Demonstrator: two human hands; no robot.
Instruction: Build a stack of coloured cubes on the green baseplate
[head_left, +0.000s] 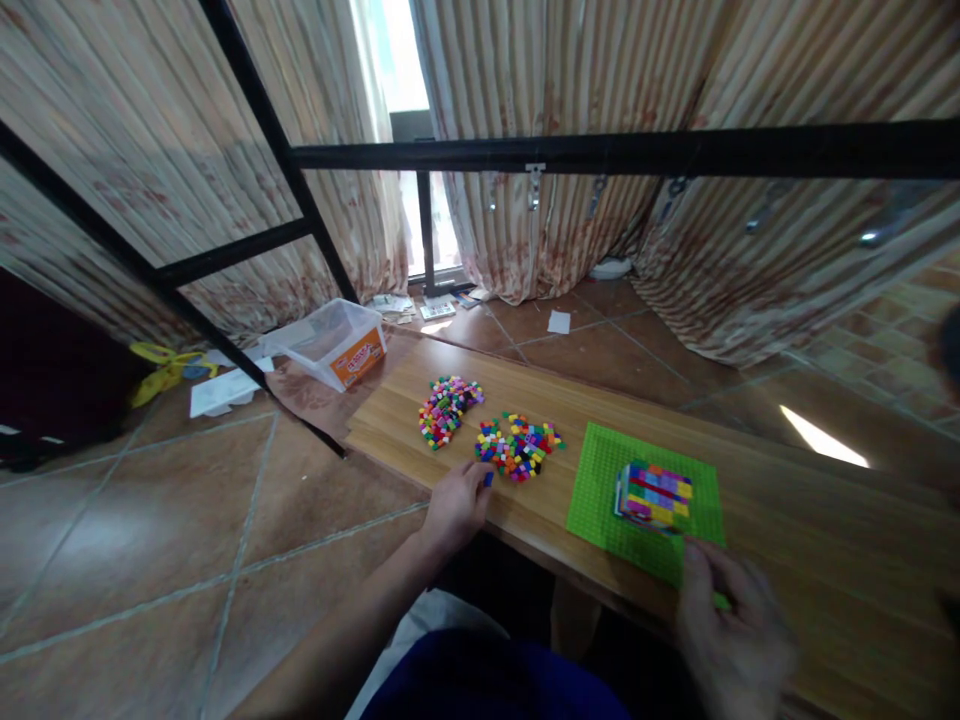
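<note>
A small blue brick (488, 479) is pinched between the fingertips of my left hand (456, 508), at the bench's near edge. Just beyond that hand is a pile of mixed colored bricks (517, 447), with a second colorful pile (448, 410) farther left. On the right, a green studded baseplate (600, 470) carries a block-shaped build of multicolored bricks (654, 492). My right hand (731, 615) is over the plate's near right corner, its thumb and finger drawn together close to the build. Blur hides whatever is between them.
The wooden bench (787, 540) runs across to the right. Beyond its left end, a clear plastic box (330, 345) with an orange label sits on the tiled floor. A black metal frame (480, 155) spans the view before the curtains (570, 230). Papers lie on the floor.
</note>
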